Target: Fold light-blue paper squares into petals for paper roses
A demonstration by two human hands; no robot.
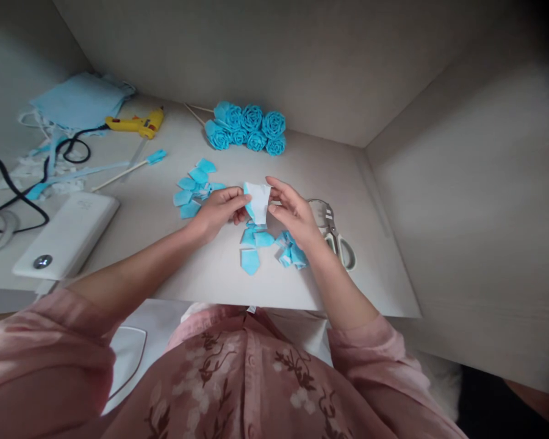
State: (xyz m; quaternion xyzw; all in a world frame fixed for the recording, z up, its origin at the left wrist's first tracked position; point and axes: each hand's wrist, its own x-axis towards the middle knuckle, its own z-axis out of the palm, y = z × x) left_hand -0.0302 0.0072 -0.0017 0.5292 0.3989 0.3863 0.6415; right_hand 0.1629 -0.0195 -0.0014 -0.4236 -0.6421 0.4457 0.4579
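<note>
A small cut petal-shaped piece of fabric (258,204), white on the face toward me with a light blue edge, is held up over the desk. My left hand (222,207) pinches its left edge between thumb and fingers. At its right edge is my right hand (295,210), thumb and middle fingers on the border and index finger raised. Below lie several loose blue petal pieces (250,261). A crumpled blue bunch (291,250) rests under my right wrist. Another pile of blue pieces (190,195) spreads beside my left hand.
Scissors (332,228) lie right of my right hand. Blue fabric roses (256,128) on sticks rest at the back. To the left are a yellow glue gun (139,124), a blue-tipped stick (128,171), a white power bank (68,235), stacked blue masks (80,97), scraps and cables.
</note>
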